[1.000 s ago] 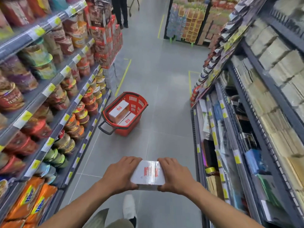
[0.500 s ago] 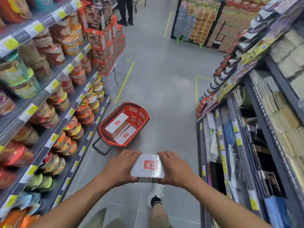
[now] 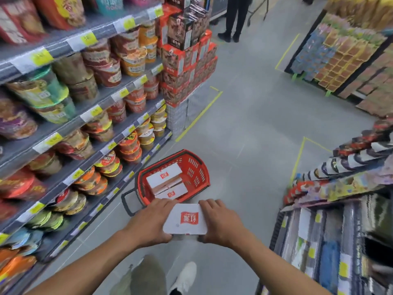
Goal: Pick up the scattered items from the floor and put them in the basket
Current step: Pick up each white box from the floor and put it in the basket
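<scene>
Head view | left hand (image 3: pixel 152 222) and right hand (image 3: pixel 220 223) grip opposite ends of white box (image 3: pixel 185 220), fingers curled round it, lower centre of frame | red basket (image 3: pixel 196 167) on floor just above, two white boxes (image 3: pixel 167 183) inside | noodle shelves (image 3: pixel 85 116) at left

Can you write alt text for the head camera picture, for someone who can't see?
A left hand and right hand hold a white box near a red basket on the aisle floor; two similar boxes lie inside.

A white box (image 3: pixel 185 220) with a red logo — held level just before the red basket (image 3: pixel 197 167), which holds two like boxes (image 3: pixel 164 177).
</scene>
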